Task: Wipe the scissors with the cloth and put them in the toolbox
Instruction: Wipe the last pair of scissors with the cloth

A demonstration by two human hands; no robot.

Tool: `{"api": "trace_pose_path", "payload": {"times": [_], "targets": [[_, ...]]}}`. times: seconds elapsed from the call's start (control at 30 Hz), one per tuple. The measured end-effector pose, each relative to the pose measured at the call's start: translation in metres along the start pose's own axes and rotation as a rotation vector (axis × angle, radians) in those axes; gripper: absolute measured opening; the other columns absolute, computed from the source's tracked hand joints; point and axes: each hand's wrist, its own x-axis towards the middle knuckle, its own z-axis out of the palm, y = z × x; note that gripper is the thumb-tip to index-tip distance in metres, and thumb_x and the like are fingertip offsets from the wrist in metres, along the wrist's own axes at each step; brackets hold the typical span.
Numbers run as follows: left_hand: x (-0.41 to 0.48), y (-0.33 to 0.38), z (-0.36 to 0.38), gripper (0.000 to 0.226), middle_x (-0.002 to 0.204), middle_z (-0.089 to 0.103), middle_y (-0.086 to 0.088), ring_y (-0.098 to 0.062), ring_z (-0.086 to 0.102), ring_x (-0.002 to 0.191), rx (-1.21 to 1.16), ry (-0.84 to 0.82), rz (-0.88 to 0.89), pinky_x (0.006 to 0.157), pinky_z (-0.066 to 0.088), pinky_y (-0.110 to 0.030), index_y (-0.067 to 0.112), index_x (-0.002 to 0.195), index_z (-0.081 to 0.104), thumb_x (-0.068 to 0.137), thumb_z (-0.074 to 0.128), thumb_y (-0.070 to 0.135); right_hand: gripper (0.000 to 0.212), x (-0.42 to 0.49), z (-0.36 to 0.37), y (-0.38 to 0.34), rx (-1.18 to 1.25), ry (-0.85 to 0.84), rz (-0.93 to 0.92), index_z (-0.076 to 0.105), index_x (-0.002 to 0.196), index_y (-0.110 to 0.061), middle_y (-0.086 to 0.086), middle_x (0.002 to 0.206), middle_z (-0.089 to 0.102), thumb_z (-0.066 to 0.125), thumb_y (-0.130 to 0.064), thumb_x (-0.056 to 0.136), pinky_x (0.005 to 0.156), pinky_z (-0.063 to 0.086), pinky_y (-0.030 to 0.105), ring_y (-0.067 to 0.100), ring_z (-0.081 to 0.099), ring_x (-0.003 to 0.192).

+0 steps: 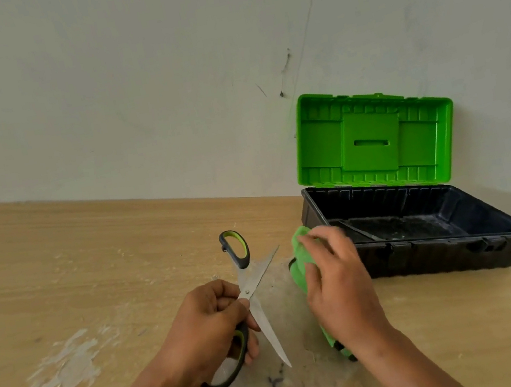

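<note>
My left hand point(206, 331) grips the scissors point(255, 299) by the near black-and-green handle, above the wooden table. Their steel blades are spread wide apart in an X. One blade tip points toward me, the other toward the toolbox, and the second handle sticks up away from me. Just right of the blades, my right hand point(338, 284) holds a bunched green cloth point(300, 264); the cloth is apart from the blades. The toolbox point(435, 250) stands at the right with its black base open and its green lid point(374, 138) raised against the wall.
The wooden table point(90, 273) has pale dusty smears at the left and a dull patch under my hands. A white wall stands close behind the table and toolbox. The toolbox base shows some whitish dust inside.
</note>
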Motion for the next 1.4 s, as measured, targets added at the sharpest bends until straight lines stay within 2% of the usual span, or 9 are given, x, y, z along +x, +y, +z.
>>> {"api": "trace_pose_path", "payload": {"times": [0.1,0.23,0.4,0.5,0.63,0.87,0.97,1.17,1.4], "targets": [[0.0,0.0,-0.001,0.014,0.072,0.069,-0.023,-0.03,0.059,0.046,0.012,0.038,0.021,0.045,0.047,-0.032,-0.007,0.101,0.06,0.101,0.047,0.0,0.046,-0.002,-0.005,-0.005,0.094,-0.085,0.043,0.059,0.137,-0.007,0.0,0.122,0.046,0.056,-0.002,0.092,0.099,0.039,0.004,0.01,0.053,0.11],[-0.001,0.0,0.001,0.011,0.068,0.069,-0.019,-0.03,0.06,0.046,0.063,0.071,0.057,0.045,0.048,-0.032,-0.003,0.1,0.059,0.101,0.049,0.001,0.038,-0.011,0.0,-0.016,0.21,-0.213,0.036,0.05,0.131,-0.026,-0.008,0.116,0.062,0.06,-0.016,0.097,0.093,0.053,0.026,0.006,0.059,0.107],[-0.004,-0.003,0.007,0.009,0.072,0.07,-0.019,-0.032,0.064,0.048,0.195,0.044,0.12,0.049,0.051,-0.035,0.003,0.1,0.057,0.101,0.049,0.006,0.017,-0.009,0.002,-0.011,0.278,-0.118,-0.039,0.062,0.105,-0.025,-0.011,0.089,0.067,0.072,-0.019,0.093,0.069,0.053,0.033,0.004,0.064,0.081],[-0.004,-0.005,0.009,0.01,0.075,0.07,-0.015,-0.035,0.067,0.05,0.279,0.054,0.155,0.049,0.05,-0.032,0.007,0.097,0.058,0.101,0.049,0.007,0.019,-0.011,0.004,-0.009,0.286,-0.008,-0.08,0.074,0.113,-0.02,-0.007,0.097,0.072,0.07,-0.022,0.095,0.073,0.056,0.029,0.005,0.067,0.088],[-0.008,-0.007,0.009,0.009,0.082,0.065,-0.017,-0.033,0.068,0.047,0.371,0.081,0.218,0.046,0.051,-0.032,0.01,0.093,0.056,0.099,0.051,0.007,0.029,-0.016,0.007,-0.025,0.251,-0.082,-0.168,0.073,0.121,-0.015,-0.002,0.093,0.061,0.056,-0.029,0.103,0.066,0.053,0.027,0.009,0.061,0.079],[-0.011,-0.008,0.014,0.009,0.083,0.064,-0.015,-0.031,0.068,0.045,0.428,0.024,0.246,0.046,0.055,-0.043,0.011,0.092,0.054,0.099,0.051,0.006,0.015,0.0,-0.002,-0.008,0.248,0.047,-0.062,0.077,0.102,-0.011,-0.003,0.091,0.074,0.079,-0.01,0.087,0.076,0.058,0.019,0.003,0.068,0.082],[-0.011,-0.009,0.011,0.009,0.079,0.064,-0.013,-0.032,0.067,0.044,0.431,0.046,0.25,0.045,0.055,-0.044,0.011,0.091,0.055,0.098,0.052,0.006,0.018,-0.007,-0.001,-0.012,0.323,-0.072,-0.124,0.079,0.106,-0.014,-0.005,0.092,0.075,0.078,-0.014,0.088,0.075,0.057,0.015,-0.001,0.068,0.083],[-0.013,-0.007,0.012,0.008,0.08,0.065,-0.01,-0.03,0.068,0.045,0.449,0.029,0.25,0.045,0.054,-0.038,0.012,0.093,0.055,0.098,0.053,0.006,0.02,-0.001,0.0,0.001,0.312,-0.016,-0.075,0.079,0.108,-0.014,-0.005,0.09,0.072,0.078,-0.016,0.088,0.07,0.058,0.019,0.0,0.066,0.079],[-0.015,-0.003,0.012,0.006,0.079,0.066,-0.012,-0.034,0.067,0.046,0.413,0.011,0.247,0.045,0.054,-0.038,0.01,0.093,0.056,0.098,0.054,0.007,0.018,0.003,0.002,0.002,0.285,0.071,-0.027,0.08,0.107,-0.011,-0.01,0.085,0.063,0.076,-0.011,0.089,0.069,0.048,0.005,-0.006,0.06,0.076]]}}
